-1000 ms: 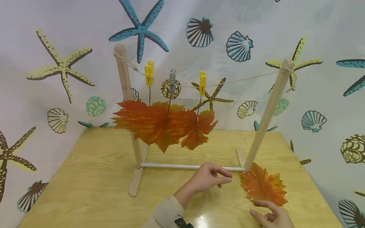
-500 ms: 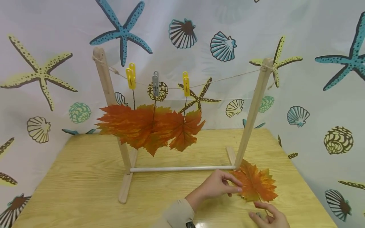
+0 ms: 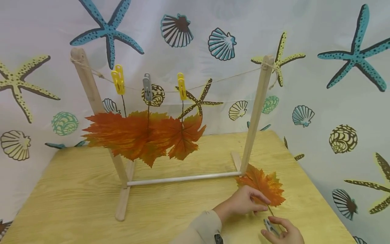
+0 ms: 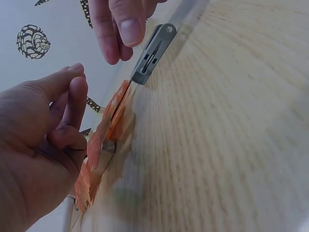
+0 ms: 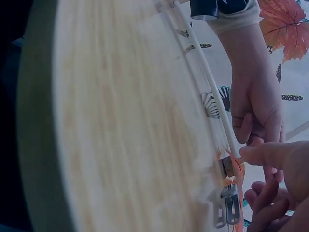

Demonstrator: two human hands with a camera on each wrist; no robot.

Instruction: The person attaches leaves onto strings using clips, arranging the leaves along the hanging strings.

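Note:
An orange artificial maple leaf (image 3: 272,188) lies on the table by the foot of the right post, its thin stem (image 3: 271,212) pointing toward the person. At the stem's end is a grey clothespin (image 4: 154,54), close over the tabletop. My left hand (image 3: 248,201) hovers beside the leaf's lower edge, fingers loosely bent and thumb near the index finger; nothing shows between them. Just above the clothespin, my right hand (image 3: 284,232) has its thumb and index finger spread on either side; in the left wrist view its fingertips (image 4: 130,31) stand apart from the clothespin.
A wooden frame with a left post (image 3: 88,81), right post (image 3: 256,118) and white rod (image 3: 186,179) stands on the table (image 3: 170,210). From its string (image 3: 231,78), two yellow clothespins (image 3: 181,86) and a grey one hold overlapping orange leaves (image 3: 143,135). A patterned curtain (image 3: 195,51) hangs behind.
My left hand has moved right, to the leaf's stem. The grey clothespin by my right hand has come into sight. The head view has shifted right, so the frame sits further left.

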